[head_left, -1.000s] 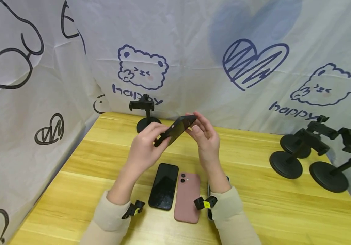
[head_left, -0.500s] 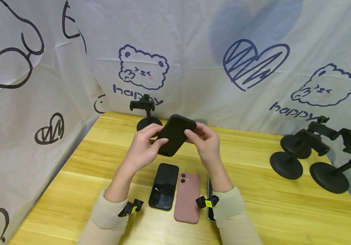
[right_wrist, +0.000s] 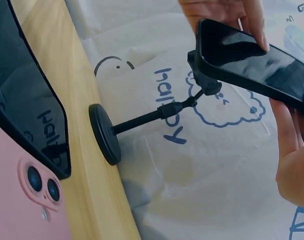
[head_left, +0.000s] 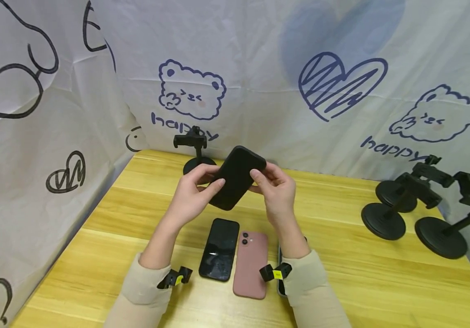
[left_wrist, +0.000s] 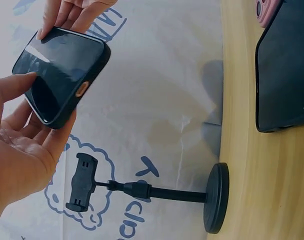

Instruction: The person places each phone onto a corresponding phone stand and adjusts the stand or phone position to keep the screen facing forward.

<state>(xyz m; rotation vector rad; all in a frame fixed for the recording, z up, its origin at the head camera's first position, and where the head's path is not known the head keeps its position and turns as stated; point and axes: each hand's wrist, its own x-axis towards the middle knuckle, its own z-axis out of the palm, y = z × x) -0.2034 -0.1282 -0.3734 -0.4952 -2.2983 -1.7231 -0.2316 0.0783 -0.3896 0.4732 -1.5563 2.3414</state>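
Observation:
A black smartphone (head_left: 238, 178) is held tilted above the table, its dark screen toward the head camera. My left hand (head_left: 191, 193) grips its left edge, with the thumb on the screen and fingers behind. On the opposite edge, my right hand (head_left: 279, 191) pinches it near the upper corner, thumb in front. An orange side button (left_wrist: 82, 89) shows on the phone's edge in the left wrist view. Below the hands lie another black phone (head_left: 219, 249), screen up, and a pink phone (head_left: 251, 269) with its cameras up. A further phone (head_left: 281, 288) is mostly hidden under my right wrist.
Behind the held phone, a black phone stand (head_left: 195, 142) stands at the table's back edge. Several more black stands (head_left: 386, 218) are grouped at the right. A white printed cloth (head_left: 259, 105) hangs behind the wooden table (head_left: 333, 282).
The held smartphone has turned from nearly edge-on to showing its screen to the head camera, then risen slightly. My right thumb has come down onto its front. The phones on the table have stayed put.

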